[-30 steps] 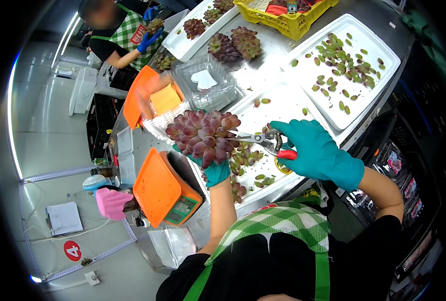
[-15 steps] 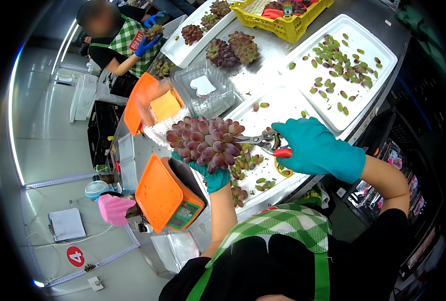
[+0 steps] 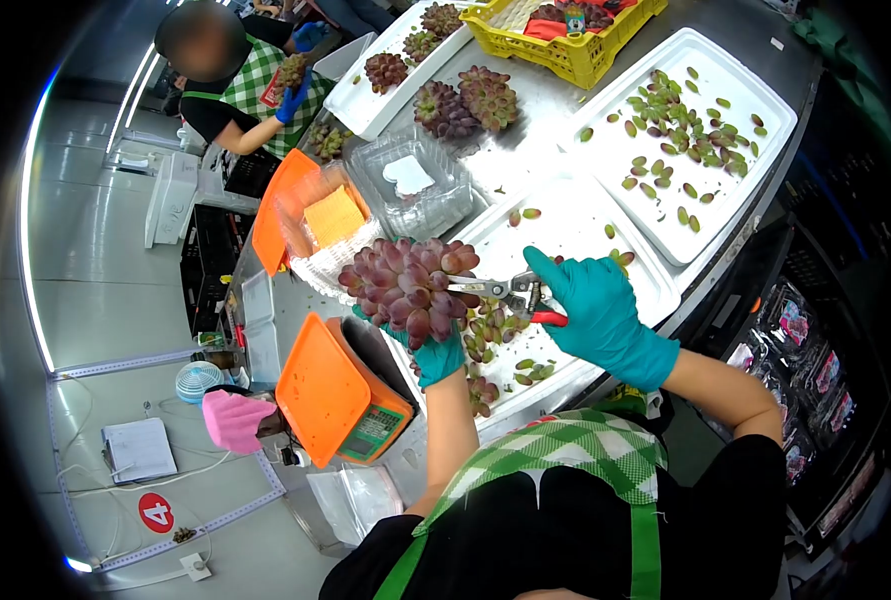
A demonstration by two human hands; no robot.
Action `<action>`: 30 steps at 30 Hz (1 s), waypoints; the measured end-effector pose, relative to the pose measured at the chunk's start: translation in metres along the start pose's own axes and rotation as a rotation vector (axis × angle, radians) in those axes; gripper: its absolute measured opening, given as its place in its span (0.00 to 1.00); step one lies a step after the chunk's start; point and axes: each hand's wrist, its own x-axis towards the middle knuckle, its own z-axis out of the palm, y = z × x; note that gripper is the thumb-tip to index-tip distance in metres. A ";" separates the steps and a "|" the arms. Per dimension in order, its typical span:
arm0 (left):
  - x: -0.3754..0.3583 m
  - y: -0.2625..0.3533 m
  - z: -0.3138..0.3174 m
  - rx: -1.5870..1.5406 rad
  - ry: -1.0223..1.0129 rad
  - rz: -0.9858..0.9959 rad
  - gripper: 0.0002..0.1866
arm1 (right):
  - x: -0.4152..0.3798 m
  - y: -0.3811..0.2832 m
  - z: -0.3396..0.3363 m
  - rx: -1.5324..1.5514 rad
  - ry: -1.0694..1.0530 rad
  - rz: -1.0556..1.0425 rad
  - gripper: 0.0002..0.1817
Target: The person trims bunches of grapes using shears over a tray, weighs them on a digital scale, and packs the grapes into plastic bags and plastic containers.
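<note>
My left hand (image 3: 439, 358), in a teal glove, is closed under a bunch of purple grapes (image 3: 410, 285) and holds it up over the near white tray (image 3: 565, 215). My right hand (image 3: 605, 320), also gloved in teal, grips red-handled pruning shears (image 3: 520, 292). The tips of the blades reach in among the grapes at the bunch's right side. Below, greenish grapes (image 3: 485, 330) lie in the near tray, partly hidden by the bunch and my hands.
A second white tray (image 3: 765, 120) holds loose grapes. Beyond are two grape bunches (image 3: 488, 98), clear plastic boxes (image 3: 425, 205) and a yellow crate (image 3: 575, 60). An orange scale (image 3: 320, 385) stands left. A co-worker's blue glove (image 3: 292, 100) holds a bunch at the back left.
My right hand and the shears have moved left and slightly down, with the blades now deeper at the bunch. The bunch has shifted little. The co-worker's hands have moved slightly.
</note>
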 end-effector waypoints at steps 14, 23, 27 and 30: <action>0.002 0.007 0.004 0.593 -0.069 -0.041 0.18 | 0.001 -0.015 -0.009 0.557 -0.092 0.283 0.29; 0.008 -0.012 0.000 0.381 -0.029 -0.090 0.18 | -0.001 0.075 0.009 -0.328 -0.217 0.474 0.37; 0.004 -0.016 -0.003 0.241 -0.006 -0.121 0.19 | -0.025 0.099 0.048 -0.409 -0.058 0.263 0.33; -0.003 -0.020 -0.004 0.132 0.001 -0.149 0.19 | -0.041 0.066 0.065 -0.147 -0.306 0.167 0.30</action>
